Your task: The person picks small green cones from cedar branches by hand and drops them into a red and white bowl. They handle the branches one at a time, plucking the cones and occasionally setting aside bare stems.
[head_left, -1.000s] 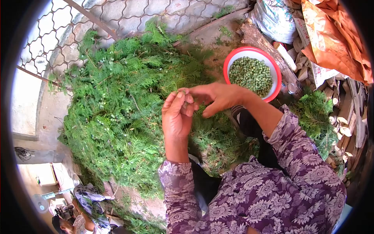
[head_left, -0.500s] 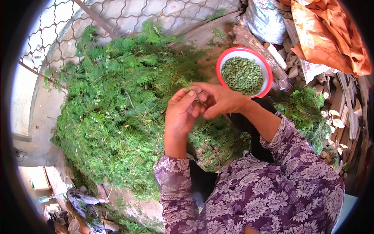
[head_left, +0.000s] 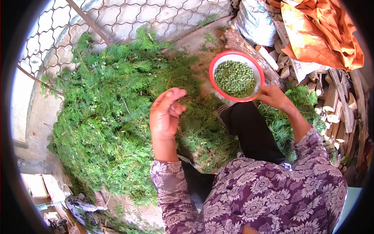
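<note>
My left hand (head_left: 165, 115) is raised above the pile of green conifer branches (head_left: 105, 117), loosely curled with its fingers partly apart. Nothing shows between them. My right hand (head_left: 273, 96) is at the right edge of a red-rimmed white bowl (head_left: 261, 72), fingers bent together. Whether it grips the rim or holds something small is hidden. Inside the bowl lie many small green cone-like pieces (head_left: 235, 78).
More cut greenery (head_left: 302, 103) lies to the right, by stacked firewood (head_left: 335, 105). A log (head_left: 247, 45), a white sack (head_left: 256, 23) and an orange cloth (head_left: 319, 31) are behind the bowl. Metal wire mesh (head_left: 128, 17) runs along the back. My black-trousered leg (head_left: 253, 128) is below the bowl.
My hands have parted from the small green sprig they were both fingering. The right moved right to the bowl's edge; the left shifted slightly left. The sprig no longer shows.
</note>
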`<state>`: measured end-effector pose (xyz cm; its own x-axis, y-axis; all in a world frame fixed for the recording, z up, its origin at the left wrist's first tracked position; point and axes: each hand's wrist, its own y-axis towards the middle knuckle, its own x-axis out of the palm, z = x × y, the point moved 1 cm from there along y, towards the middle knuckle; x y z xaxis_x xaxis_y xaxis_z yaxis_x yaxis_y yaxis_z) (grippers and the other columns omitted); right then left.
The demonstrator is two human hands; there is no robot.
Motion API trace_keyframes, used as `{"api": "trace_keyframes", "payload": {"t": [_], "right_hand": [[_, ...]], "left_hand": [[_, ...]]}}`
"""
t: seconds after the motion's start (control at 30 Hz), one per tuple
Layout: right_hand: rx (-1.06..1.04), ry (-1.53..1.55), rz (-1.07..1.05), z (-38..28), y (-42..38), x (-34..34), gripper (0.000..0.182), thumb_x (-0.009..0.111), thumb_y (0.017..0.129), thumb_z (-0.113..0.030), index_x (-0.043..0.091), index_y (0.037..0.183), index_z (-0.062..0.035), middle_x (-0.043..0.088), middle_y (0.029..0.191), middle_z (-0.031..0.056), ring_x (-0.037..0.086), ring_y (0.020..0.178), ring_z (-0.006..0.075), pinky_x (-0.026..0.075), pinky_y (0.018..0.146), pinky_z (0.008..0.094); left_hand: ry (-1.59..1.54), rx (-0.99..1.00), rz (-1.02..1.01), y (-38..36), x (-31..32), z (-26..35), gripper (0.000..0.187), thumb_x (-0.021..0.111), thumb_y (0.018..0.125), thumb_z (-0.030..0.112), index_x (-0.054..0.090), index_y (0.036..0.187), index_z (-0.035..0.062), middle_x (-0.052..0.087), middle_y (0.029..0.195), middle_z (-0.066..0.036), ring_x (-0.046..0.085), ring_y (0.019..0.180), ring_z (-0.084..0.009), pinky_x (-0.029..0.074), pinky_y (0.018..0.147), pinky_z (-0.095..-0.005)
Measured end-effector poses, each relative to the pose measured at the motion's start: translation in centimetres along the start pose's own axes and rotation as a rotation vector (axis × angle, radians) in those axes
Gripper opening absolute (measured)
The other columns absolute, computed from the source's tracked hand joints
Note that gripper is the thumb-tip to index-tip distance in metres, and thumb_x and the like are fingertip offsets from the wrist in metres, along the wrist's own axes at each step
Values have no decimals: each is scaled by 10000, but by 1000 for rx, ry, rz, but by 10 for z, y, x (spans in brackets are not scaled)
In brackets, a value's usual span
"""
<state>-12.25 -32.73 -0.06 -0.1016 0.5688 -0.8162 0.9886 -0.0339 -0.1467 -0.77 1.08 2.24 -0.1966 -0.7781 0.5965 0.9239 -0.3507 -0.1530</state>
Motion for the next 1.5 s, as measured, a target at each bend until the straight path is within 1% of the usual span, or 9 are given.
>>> {"api": "trace_keyframes", "payload": {"t": [0.03,0.1,0.17,0.4,0.53,0.73,0.9,1.27,1.5], "right_hand": [[38,-212,37,21,-20,-3,212,563,751,-188,597,900,-41,607,779,136,607,797,269,470,678,373],[395,-742,-298,93,-55,9,230,580,722,-162,592,921,-47,604,853,168,583,852,325,469,733,407],[530,-808,-538,124,-85,4,271,613,690,-189,596,925,-55,597,857,173,568,827,347,455,724,451],[-170,-499,31,0,34,2,358,594,693,-176,551,1025,-51,579,854,194,554,826,345,430,734,435],[-447,-395,-200,-97,106,73,328,551,719,-161,543,1031,-62,578,843,183,553,824,343,438,724,433],[-486,-542,-775,-124,119,247,235,585,679,-110,609,892,-15,588,834,165,561,824,333,452,691,442],[-411,-641,-789,-97,90,307,215,603,714,-111,638,917,-48,544,997,153,453,969,311,376,790,451],[-455,-538,-846,-92,67,308,95,556,677,-58,640,719,-42,596,834,149,525,872,305,369,735,438],[-468,-431,-846,-90,32,315,157,559,613,-30,647,742,-16,615,808,171,580,814,327,378,736,444]], "left_hand": [[-47,4,20,1,-7,5,157,571,819,161,602,913,39,647,897,-121,445,481,-93,449,578,-288],[-132,43,27,4,-22,14,150,563,826,164,594,904,40,649,870,-109,453,505,-103,448,587,-293],[-186,96,77,5,-28,21,149,551,835,160,584,904,32,648,846,-106,455,516,-110,450,589,-296],[-270,112,98,9,-34,28,134,542,836,133,571,910,25,640,855,-123,449,522,-128,435,601,-317],[-277,132,165,8,-33,31,150,559,824,131,555,906,6,629,821,-128,441,506,-121,423,567,-311],[-285,146,165,10,-36,37,135,556,826,133,559,900,21,630,816,-118,448,509,-124,422,574,-310],[-297,168,118,8,-38,41,143,533,844,140,574,906,19,636,842,-121,434,531,-126,437,615,-329],[-281,162,152,4,-36,41,133,546,834,141,575,894,26,634,829,-111,437,526,-120,429,601,-316],[-268,160,150,0,-40,40,143,538,840,145,583,900,23,641,837,-108,425,527,-120,437,618,-323]]}}
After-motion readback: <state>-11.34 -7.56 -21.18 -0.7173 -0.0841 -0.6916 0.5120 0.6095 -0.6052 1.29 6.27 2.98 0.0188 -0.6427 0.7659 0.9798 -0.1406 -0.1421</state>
